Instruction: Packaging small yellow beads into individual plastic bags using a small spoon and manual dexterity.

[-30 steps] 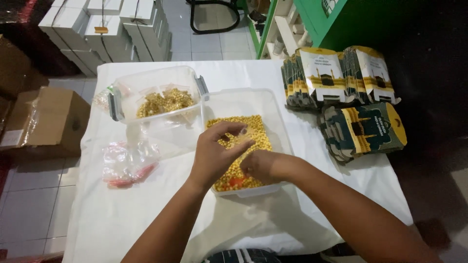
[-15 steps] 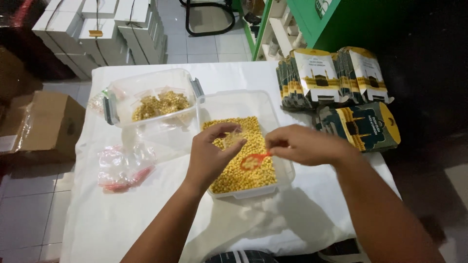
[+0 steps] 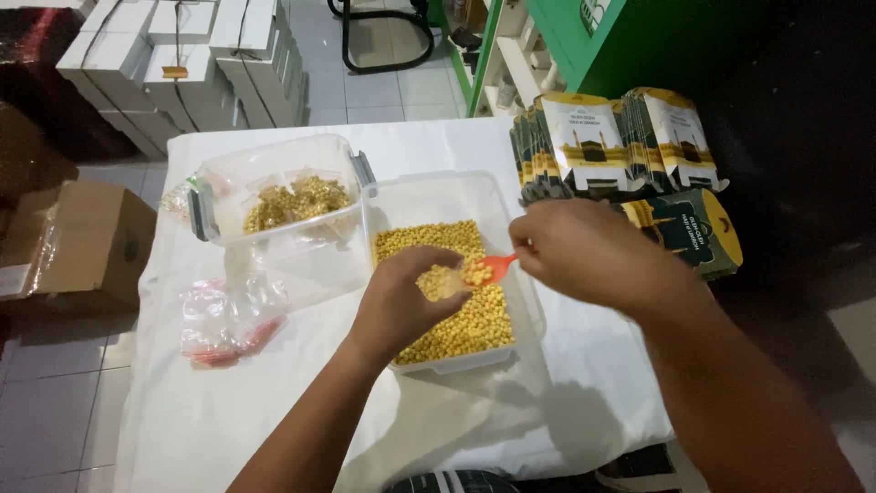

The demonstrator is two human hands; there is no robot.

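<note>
Left hand (image 3: 401,297) pinching a small clear bag (image 3: 440,281) over the tub (image 3: 525,301) of yellow beads (image 3: 456,319), mid-table. Right hand (image 3: 584,251) gripping an orange scoop (image 3: 488,269), tipped at the bag's mouth.

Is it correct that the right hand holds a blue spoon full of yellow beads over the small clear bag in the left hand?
Not quite: the spoon is orange-red, not blue. The head view shows the right hand holding it, loaded with yellow beads, at the small clear bag in the left hand.
</note>
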